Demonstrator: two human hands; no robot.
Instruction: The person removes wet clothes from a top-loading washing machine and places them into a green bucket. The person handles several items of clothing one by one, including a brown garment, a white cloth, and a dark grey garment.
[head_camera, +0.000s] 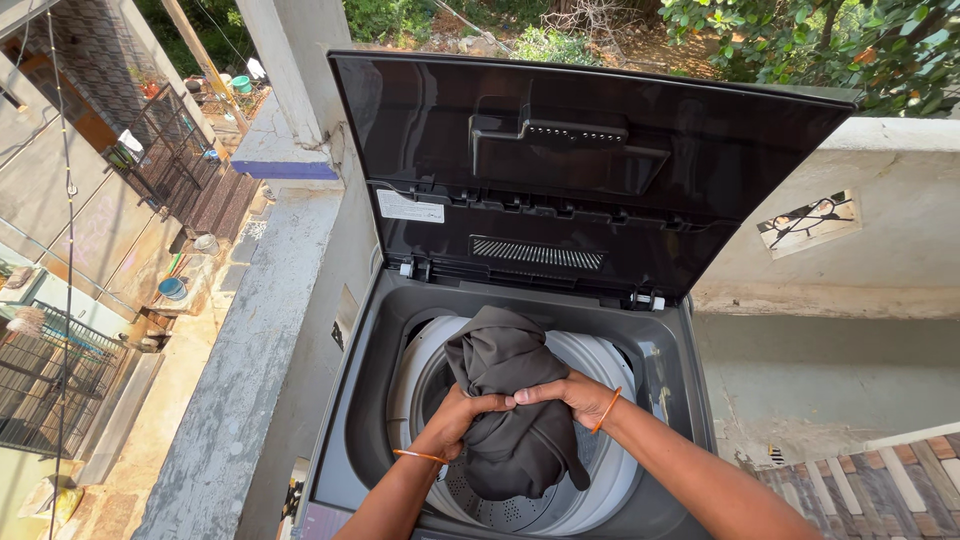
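Note:
A top-loading washing machine (660, 375) stands in front of me with its dark lid (590, 170) raised upright. Over its white drum rim (600, 480) I hold a dark grey garment (505, 355), bunched and twisted. My left hand (455, 415) grips the cloth at its middle from the left. My right hand (570, 395) is closed on the same spot from the right, knuckles nearly touching the left hand. Part of the garment rises above my hands and part hangs down into the perforated drum (490, 505). Each wrist wears a thin orange band.
A concrete parapet ledge (250, 360) runs along the machine's left side, with a drop to neighbouring yards and rooftops beyond. A low plastered wall (860, 250) stands to the right, brick paving (880, 480) at lower right. Trees fill the background.

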